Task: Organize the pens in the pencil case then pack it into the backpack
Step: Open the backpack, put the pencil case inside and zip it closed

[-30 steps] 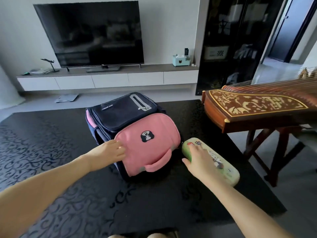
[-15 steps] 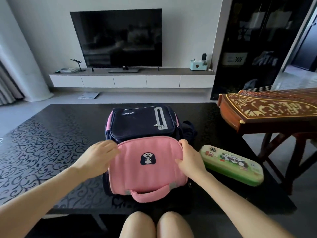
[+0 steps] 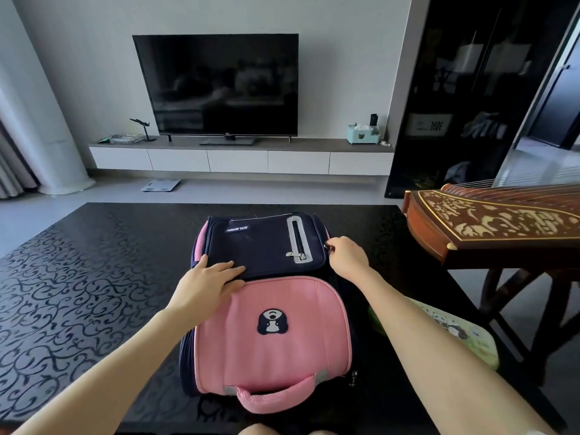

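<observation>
Black table (image 3: 94, 277) with a swirl pattern fills the near part of the scene; behind it stand a TV (image 3: 216, 84) on a long white cabinet (image 3: 238, 160), a scale (image 3: 160, 185) on the floor, and a tissue box (image 3: 363, 134) at the cabinet's right end. A carved wooden zither (image 3: 489, 221) sits on a stand at the right.

Backpack (image 3: 270, 309) lies flat at the table's centre, handle toward the near edge. Its near section is a pink flap with a dog patch; its far section is a navy pocket with a grey-trimmed zip. All visible zips look closed, and the contents cannot be seen.

Left hand (image 3: 208, 282) rests flat on the navy pocket at its near left corner, fingers spread, palm down, gripping nothing. Right hand (image 3: 346, 254) is at the backpack's far right edge, fingers pinched together on a small metal part, apparently a zip pull; the part is too small to identify with certainty.

Pencil case (image 3: 455, 334), green with a panda print, lies on the table just right of the backpack, partly hidden by the right forearm. Its lid is closed; whether pens are inside cannot be told. It is outside the backpack, and neither hand touches it.
</observation>
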### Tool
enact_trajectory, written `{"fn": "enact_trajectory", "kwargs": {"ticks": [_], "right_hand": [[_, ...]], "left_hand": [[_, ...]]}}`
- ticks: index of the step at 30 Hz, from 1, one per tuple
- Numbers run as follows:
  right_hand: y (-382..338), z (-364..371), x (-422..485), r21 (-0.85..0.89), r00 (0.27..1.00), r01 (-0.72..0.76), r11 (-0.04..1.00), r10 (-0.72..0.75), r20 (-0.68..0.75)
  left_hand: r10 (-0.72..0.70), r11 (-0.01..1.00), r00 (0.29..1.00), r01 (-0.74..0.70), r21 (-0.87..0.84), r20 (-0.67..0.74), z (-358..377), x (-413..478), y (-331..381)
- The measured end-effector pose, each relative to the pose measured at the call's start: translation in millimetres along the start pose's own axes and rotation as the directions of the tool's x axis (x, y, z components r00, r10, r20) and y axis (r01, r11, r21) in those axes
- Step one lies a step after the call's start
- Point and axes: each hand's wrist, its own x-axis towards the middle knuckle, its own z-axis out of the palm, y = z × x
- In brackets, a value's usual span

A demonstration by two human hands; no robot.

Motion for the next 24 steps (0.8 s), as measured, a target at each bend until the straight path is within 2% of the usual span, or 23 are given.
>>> {"fn": "enact_trajectory", "kwargs": {"ticks": [2, 4, 8, 11, 14, 17, 19, 21, 24], "right_hand": [[0, -2, 6, -0.054, 0.999, 0.019, 0.998, -0.022, -0.05], [-2, -5, 7, -0.141, 0.996, 0.042, 0.989, -0.052, -0.071], [-17, -21, -15, -0.369, 0.998, 0.058, 0.928, -0.056, 0.017], [-29, -27, -46, -0.437, 0.999, 0.052, 0.898, -0.048, 0.02], [-39, -27, -70, -0.394, 0.999, 0.0, 0.919, -0.013, -0.029], [-61, -12, -100, -0.379, 0.985, -0.037, 0.925, -0.031, -0.173], [-74, 5, -115, -0.298, 0.97, 0.029, 0.954, -0.099, -0.221], [-72, 21, -116, -0.207, 0.947, 0.099, 0.973, -0.156, -0.281], [-71, 15, -118, -0.088, 0.973, 0.08, 0.993, -0.097, -0.208]], "left_hand": [[0.018, 0.999, 0.999, -0.019, -0.028, -0.051, 1, -1, -3], [-0.042, 0.996, 0.996, 0.035, -0.085, -0.08, 8, -3, -1], [-0.114, 0.987, 0.972, 0.087, -0.136, -0.207, 22, -6, 11], [-0.048, 0.999, 0.963, 0.048, -0.006, -0.266, 32, -8, 17], [-0.024, 0.996, 0.947, 0.05, 0.075, -0.319, 36, -8, 23], [-0.002, 0.994, 0.948, 0.036, 0.1, -0.317, 36, -10, 34], [0.032, 0.992, 0.941, 0.011, 0.125, -0.337, 34, -12, 38], [0.034, 0.999, 0.937, -0.019, 0.049, -0.349, 32, -17, 34], [0.014, 0.977, 0.902, -0.103, -0.184, -0.43, 21, -26, 15]]}}
